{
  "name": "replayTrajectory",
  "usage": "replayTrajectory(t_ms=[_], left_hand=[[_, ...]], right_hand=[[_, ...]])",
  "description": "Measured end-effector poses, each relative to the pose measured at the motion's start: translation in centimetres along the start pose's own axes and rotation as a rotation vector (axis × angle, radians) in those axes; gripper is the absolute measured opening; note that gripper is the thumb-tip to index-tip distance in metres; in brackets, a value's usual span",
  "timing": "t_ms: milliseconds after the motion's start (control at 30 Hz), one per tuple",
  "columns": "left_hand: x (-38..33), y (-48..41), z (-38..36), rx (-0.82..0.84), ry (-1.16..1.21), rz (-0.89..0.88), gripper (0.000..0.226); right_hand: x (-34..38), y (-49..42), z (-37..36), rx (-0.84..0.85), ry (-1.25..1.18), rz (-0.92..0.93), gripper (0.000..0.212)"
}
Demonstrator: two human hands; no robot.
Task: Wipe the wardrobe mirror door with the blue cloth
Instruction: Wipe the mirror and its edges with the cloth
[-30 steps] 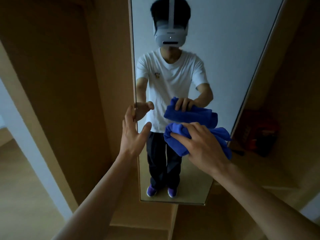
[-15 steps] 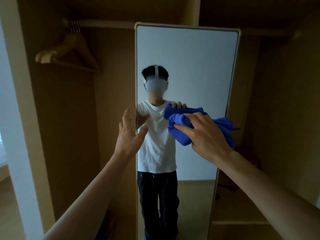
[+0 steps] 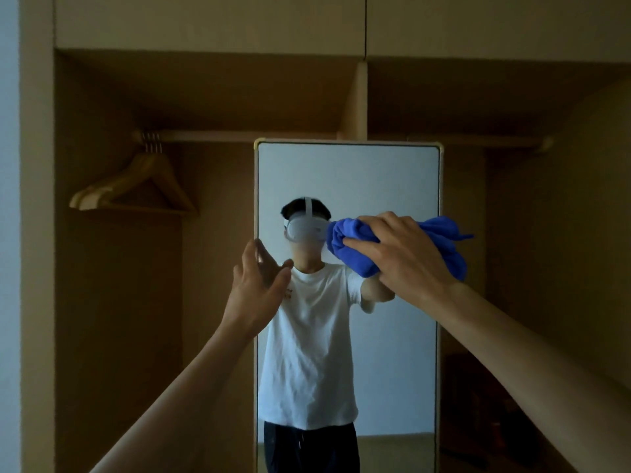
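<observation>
Blue cloth (image 3: 345, 242), bunched, gripped by the right hand (image 3: 406, 256) against the mirror (image 3: 375, 179); left hand (image 3: 257, 285), fingers loosely spread and holding nothing, at the mirror's left edge.

Light: dim all over, wardrobe interior (image 3: 119, 302) sinks into brown shadow.
Brightest: mirror (image 3: 375, 186) glows pale grey-blue.
Blur: left hand (image 3: 256, 285) smears slightly at the fingers.

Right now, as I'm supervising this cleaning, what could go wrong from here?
The left hand is open at the left edge of the mirror door; its bare fingers might smudge the glass. The blue cloth is bunched in the right hand with a tail sticking out loose, so it may wipe unevenly.
</observation>
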State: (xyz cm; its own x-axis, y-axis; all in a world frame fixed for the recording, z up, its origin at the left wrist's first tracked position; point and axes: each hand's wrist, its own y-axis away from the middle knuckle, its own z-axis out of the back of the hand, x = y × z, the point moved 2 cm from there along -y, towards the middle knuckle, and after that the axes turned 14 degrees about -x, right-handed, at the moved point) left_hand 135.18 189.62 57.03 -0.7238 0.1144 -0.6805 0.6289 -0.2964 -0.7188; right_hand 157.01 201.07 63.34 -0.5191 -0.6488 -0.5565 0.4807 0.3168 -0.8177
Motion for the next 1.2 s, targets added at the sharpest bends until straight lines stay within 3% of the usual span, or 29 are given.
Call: replayTrajectory(t_ms=[400,733,933,1067,1200], left_hand=[[-3.7,-5.0,-3.3,-0.198,0.000,0.003,0.100],[-4.4,-4.8,-3.4,-0.276,-0.037,-0.030,0.083],[-8.1,-6.2,-4.5,-0.459,-0.188,-0.275,0.075],[-11.4,-7.7,-6.8,-0.404,-0.255,-0.436,0.081],[-14.9,-8.8,-8.7,-0.284,-0.169,-0.659,0.082]], right_hand=[[-8.7,-6.4,-0.7,-0.064,0.184,0.023,0.057],[-11.0,-9.8,-1.5,-0.099,0.209,0.006,0.052],[-11.3,-9.6,-2.1,-0.124,0.193,0.020,0.053],[-11.4,-9.6,-2.2,-0.146,0.109,0.014,0.051],[-11.7,-9.2,-2.3,-0.157,0.028,0.008,0.046]])
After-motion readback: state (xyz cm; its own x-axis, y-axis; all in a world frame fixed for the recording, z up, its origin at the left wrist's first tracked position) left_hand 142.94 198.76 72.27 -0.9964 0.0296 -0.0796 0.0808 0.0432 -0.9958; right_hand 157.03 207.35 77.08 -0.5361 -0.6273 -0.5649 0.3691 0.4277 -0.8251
